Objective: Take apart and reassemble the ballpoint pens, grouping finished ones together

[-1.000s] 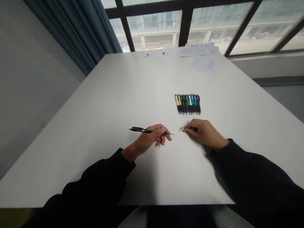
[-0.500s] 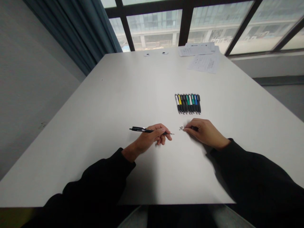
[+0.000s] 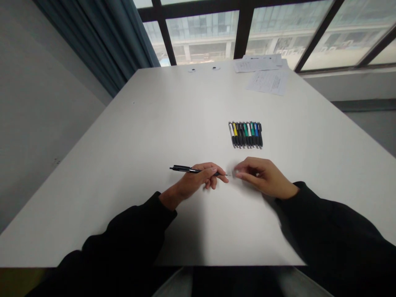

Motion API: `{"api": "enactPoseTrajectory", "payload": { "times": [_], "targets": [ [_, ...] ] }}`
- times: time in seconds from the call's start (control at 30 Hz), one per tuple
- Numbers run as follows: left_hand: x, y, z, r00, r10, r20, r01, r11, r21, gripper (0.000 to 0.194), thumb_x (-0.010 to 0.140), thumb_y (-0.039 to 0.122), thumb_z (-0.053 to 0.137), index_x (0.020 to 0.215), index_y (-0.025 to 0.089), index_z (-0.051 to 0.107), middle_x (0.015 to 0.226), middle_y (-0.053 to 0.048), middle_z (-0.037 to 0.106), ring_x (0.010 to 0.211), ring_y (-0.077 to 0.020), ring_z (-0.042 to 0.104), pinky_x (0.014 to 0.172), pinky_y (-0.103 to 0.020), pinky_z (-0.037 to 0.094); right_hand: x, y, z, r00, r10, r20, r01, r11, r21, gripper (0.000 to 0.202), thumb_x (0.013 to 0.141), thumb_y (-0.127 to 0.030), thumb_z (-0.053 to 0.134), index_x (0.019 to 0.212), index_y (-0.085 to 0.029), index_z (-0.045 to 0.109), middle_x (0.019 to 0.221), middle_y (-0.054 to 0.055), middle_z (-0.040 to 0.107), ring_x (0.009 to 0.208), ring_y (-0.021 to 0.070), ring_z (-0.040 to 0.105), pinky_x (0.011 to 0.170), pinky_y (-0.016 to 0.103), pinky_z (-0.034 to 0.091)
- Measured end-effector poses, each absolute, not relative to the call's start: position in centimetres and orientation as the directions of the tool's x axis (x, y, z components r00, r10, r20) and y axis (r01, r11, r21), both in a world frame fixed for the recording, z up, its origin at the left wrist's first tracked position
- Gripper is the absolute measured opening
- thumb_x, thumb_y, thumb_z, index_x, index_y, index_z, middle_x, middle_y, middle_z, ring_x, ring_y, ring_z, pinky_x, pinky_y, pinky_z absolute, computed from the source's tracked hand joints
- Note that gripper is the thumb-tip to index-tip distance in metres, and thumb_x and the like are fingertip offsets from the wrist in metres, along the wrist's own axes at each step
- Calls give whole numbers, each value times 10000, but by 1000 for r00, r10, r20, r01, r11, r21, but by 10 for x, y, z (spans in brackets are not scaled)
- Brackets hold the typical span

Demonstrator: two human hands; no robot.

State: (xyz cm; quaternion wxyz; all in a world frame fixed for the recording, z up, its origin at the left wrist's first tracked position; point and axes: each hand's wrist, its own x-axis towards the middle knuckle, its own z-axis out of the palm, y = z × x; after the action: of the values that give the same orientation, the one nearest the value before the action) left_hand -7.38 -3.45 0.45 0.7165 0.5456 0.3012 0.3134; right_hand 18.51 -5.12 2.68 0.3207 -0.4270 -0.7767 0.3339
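A black pen (image 3: 182, 168) lies across my left hand (image 3: 206, 175), whose fingers are closed around its front half. Its thin refill (image 3: 227, 175) sticks out bare at the right end. Just right of that end, my right hand (image 3: 261, 175) pinches a small silvery pen tip (image 3: 234, 173), blurred by motion. A narrow gap shows between this piece and the refill. Both hands are low over the white table (image 3: 139, 206).
Beyond my right hand lies a tight row of pens (image 3: 246, 135) with white, yellow, green, blue and black barrels. Printed papers (image 3: 267, 80) rest at the far right edge. Two small white pieces with dark spots (image 3: 215, 68) are at the far edge, below the window.
My right hand has taken up the small silvery piece from the table and moved slightly left and nearer, toward the refill. My left hand with the pen has barely moved.
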Motion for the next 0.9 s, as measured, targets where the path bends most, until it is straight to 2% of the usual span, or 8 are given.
{"api": "enactPoseTrajectory", "payload": {
  "times": [0.23,0.43,0.53,0.67,0.77,0.9],
  "targets": [
    [-76,-36,7,663,745,-77,-90,181,979,389,993,433,558,1063,95,737,1014,-169,780,618,-113,616,513,-218,418,172,-59,28,-498,844,198,324,393,-860,180,957,-331,664,916,-169,734,702,0,601,613,111,492,561,246,380],
    [-77,-35,5,653,754,-71,-106,184,977,403,993,449,551,1050,96,738,1004,-176,783,599,-116,612,485,-214,419,173,-58,29,-529,846,65,336,280,-899,224,958,-350,636,862,-152,679,674,-12,552,597,107,444,542,243,360],
    [-78,-34,3,649,757,-73,-90,172,981,390,989,447,562,1035,101,739,988,-164,782,603,-119,620,481,-211,424,172,-58,29,-530,848,27,337,240,-910,250,944,-397,659,908,-151,686,679,-16,541,603,109,441,544,244,357],
    [-80,-34,2,663,746,-61,-76,149,986,386,1004,436,543,1065,108,736,946,-143,774,610,-122,625,487,-216,432,170,-60,28,-523,850,55,313,252,-916,257,942,-394,661,975,-144,713,674,-18,537,602,108,441,542,244,345],
    [-80,-35,3,683,729,-54,-56,125,991,394,1015,434,522,1058,104,733,974,-151,769,627,-118,621,505,-220,438,167,-62,26,-518,850,92,310,287,-906,211,946,-343,640,921,-145,710,677,-13,545,605,108,445,551,246,350],
    [-78,-36,4,682,728,-68,-58,146,987,385,992,459,551,1035,108,702,935,-135,761,599,-108,610,490,-209,432,172,-60,27,-525,849,61,356,285,-890,171,922,-304,637,842,-156,668,675,-13,545,600,110,450,547,246,355]
  ]
}}
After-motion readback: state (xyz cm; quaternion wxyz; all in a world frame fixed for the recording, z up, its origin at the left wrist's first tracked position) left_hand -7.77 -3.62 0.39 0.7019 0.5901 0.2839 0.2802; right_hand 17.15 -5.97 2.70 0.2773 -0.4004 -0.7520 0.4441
